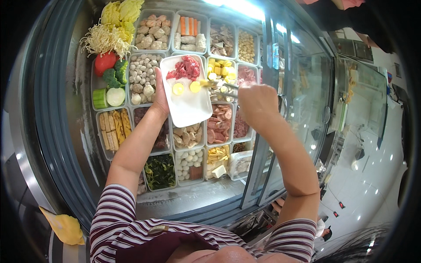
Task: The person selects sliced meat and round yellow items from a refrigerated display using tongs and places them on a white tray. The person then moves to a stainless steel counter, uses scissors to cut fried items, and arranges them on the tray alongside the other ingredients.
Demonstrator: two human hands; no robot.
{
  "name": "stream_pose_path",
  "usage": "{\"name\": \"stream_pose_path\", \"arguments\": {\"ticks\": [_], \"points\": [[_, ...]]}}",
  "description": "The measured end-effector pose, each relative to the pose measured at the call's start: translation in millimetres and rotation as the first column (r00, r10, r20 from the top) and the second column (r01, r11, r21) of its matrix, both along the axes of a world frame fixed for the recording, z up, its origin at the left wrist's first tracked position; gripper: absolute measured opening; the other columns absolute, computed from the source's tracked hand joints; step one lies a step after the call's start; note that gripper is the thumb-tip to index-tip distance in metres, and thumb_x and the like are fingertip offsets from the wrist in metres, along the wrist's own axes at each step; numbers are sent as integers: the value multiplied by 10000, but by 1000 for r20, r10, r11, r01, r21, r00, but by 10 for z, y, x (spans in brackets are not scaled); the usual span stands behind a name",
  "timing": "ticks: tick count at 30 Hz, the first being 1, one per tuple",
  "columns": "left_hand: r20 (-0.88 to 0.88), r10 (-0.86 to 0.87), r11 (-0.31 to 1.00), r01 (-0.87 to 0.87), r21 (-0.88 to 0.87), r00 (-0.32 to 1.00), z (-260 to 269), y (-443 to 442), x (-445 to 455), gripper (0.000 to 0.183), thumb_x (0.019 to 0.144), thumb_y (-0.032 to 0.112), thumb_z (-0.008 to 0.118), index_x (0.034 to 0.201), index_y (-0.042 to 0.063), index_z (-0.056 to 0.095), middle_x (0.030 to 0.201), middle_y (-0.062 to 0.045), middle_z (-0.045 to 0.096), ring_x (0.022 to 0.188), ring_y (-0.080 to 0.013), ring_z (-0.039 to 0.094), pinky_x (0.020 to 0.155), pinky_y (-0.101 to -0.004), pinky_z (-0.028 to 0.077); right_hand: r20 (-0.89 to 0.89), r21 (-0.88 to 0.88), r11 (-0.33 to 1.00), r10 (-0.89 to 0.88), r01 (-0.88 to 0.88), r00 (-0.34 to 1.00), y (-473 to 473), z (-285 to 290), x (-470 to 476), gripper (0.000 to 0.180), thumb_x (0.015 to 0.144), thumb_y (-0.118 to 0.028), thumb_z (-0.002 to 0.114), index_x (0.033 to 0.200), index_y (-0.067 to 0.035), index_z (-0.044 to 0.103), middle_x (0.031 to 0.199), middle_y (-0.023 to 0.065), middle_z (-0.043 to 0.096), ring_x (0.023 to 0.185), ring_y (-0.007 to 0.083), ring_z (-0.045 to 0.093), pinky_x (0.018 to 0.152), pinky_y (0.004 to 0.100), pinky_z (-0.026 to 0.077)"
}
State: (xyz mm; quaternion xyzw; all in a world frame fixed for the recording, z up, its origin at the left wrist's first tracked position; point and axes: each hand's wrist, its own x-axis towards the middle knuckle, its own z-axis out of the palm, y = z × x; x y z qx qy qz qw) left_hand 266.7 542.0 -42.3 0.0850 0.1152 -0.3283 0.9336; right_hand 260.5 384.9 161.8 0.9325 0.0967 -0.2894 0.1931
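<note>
My left hand [161, 93] grips a white plastic tray [187, 108] by its left edge, above the food tubs. Raw red meat [186, 68] lies at the tray's far end. Two yellow round slices [178, 88] sit below the meat. In my right hand [258, 103] is a pair of metal tongs [232, 86], blurred, reaching left over the tray's right edge. A yellowish piece [206, 83] shows at the tongs' tips. Beyond the tips stands a tub of yellow cylindrical pieces [221, 68]. Sliced sausage [219, 123] fills a tub below the tongs.
Several clear tubs line the chilled case, one holding whitish balls [144, 70], another dark green leaves [160, 172]. Noodles [110, 37] and leafy greens [121, 13] rise at the far left. A sliding glass door frame [265, 131] runs close by my right forearm. A yellow cloth [65, 228] lies lower left.
</note>
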Motion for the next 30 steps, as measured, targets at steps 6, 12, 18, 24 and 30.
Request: {"name": "stream_pose_path", "arguments": {"ticks": [6,12,18,24,30], "points": [[-11,25,999,-25,34,1000,-19,61,-35,928,763,794,240,1333,73,364,1289,-138,466,1162,-289,479,988,-441,393,-92,-121,978,-181,169,979,6,-37,188,155,725,-138,585,828,-57,666,838,137,663,833,269,652,721,352,514],[-24,14,998,-12,56,1000,2,60,-54,913,773,786,232,1332,76,366,1284,-131,469,1150,-279,486,984,-422,399,-91,-164,964,-223,207,970,-268,-813,646,223,745,-138,581,939,-83,676,955,63,666,903,226,643,696,396,519],[-21,18,998,-16,69,1000,-53,89,-49,897,788,773,213,1336,78,358,1287,-128,466,1158,-275,481,985,-417,398,-244,-187,952,-284,242,927,-147,-976,921,265,736,-139,578,979,-84,669,998,68,661,937,229,633,738,389,506],[33,25,1000,-25,-16,999,-94,67,-44,889,793,766,222,1332,72,358,1288,-134,465,1164,-278,479,991,-422,394,-73,-151,975,-175,162,982,-181,-613,600,206,747,-138,550,896,-71,676,909,102,667,880,262,644,746,355,514],[-10,51,998,-51,-34,999,-145,31,-22,901,784,772,240,1337,69,355,1301,-145,455,1173,-290,471,1001,-443,381,-124,-100,970,-233,221,965,22,19,163,204,761,-199,575,866,-36,639,805,149,647,805,273,635,726,383,493]]}}
